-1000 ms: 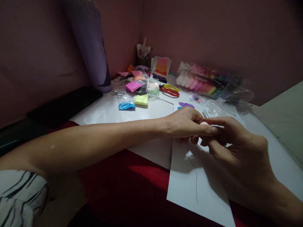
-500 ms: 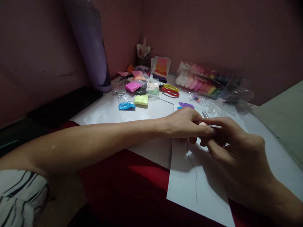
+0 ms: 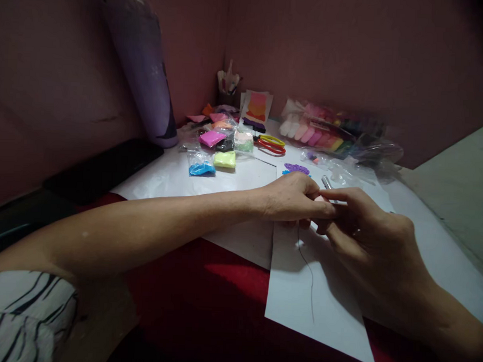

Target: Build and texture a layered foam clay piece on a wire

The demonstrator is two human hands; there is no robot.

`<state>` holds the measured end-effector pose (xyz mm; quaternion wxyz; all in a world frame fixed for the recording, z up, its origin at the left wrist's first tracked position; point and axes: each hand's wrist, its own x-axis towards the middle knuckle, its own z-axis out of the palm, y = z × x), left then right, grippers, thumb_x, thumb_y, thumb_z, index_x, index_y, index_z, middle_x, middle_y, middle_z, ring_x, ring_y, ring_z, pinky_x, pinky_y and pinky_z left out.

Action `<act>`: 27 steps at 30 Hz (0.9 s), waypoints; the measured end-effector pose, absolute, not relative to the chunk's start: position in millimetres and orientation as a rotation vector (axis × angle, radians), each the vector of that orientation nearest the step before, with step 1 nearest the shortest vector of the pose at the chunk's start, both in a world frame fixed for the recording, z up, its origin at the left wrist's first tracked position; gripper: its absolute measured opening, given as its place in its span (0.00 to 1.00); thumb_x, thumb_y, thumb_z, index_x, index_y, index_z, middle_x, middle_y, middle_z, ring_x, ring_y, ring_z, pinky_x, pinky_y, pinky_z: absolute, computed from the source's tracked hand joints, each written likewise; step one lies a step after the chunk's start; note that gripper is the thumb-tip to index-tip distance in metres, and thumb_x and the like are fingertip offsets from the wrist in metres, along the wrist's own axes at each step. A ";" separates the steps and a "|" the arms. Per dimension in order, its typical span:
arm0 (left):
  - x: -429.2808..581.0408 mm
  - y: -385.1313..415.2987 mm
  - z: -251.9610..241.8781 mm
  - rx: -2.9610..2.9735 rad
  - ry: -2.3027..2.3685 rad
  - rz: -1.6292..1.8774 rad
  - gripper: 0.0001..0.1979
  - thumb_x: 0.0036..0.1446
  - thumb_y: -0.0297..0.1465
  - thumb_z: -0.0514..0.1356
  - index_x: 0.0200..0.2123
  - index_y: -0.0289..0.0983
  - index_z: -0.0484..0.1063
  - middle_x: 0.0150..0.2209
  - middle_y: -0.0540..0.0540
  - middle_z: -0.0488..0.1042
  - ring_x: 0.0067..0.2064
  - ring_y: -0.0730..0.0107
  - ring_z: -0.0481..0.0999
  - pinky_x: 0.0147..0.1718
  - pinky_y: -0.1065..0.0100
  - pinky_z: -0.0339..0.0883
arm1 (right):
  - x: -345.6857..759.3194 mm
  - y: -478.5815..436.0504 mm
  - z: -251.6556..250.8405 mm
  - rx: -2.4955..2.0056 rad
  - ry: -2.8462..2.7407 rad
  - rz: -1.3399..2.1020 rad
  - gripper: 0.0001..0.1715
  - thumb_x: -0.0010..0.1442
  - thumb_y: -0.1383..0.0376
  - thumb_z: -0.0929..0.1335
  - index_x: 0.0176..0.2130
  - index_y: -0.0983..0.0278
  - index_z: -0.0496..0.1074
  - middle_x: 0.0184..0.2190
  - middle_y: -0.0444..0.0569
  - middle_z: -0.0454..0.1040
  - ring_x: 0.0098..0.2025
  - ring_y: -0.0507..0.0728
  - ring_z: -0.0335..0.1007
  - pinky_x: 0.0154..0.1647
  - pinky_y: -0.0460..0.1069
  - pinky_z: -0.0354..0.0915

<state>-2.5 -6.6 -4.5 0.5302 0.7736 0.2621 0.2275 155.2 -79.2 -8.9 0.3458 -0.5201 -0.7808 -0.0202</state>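
My left hand [image 3: 290,197] reaches across from the left, its thumb and fingers closed in a pinch. Fingers of my right hand [image 3: 376,233] meet it from the other side, also closed. Between the two sets of fingertips a bit of a small pale pink piece [image 3: 322,198], seemingly clay, shows; most of it is hidden. Both hands are above a white sheet [image 3: 301,294] with a thin curved line running down it. Just beyond them, textured purple clay [image 3: 296,168] with some blue lies on the paper. A silver rod-like tool [image 3: 326,182] rests behind my fingers.
Small bags of coloured clay [image 3: 212,138] lie at the back left, beside scissors [image 3: 272,144] with red and yellow handles. A large clear pack of clay [image 3: 318,132] is against the wall. A purple wrapped roll [image 3: 144,72] leans at left, near a dark flat object [image 3: 103,168].
Both hands have shifted very slightly to the left, the right one a little more. Their pinch on the pale pink piece stays, and slightly less of it shows.
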 end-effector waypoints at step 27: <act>-2.7 -5.7 -3.6 1.820 0.566 0.553 0.12 0.54 0.36 0.59 0.24 0.34 0.69 0.19 0.51 0.67 0.19 0.78 0.66 0.16 0.76 0.60 | 153.8 -79.4 -9.1 -1.367 -1.988 -0.085 0.14 0.55 0.68 0.68 0.44 0.62 0.72 0.24 0.43 0.75 0.21 0.53 0.70 0.24 0.49 0.63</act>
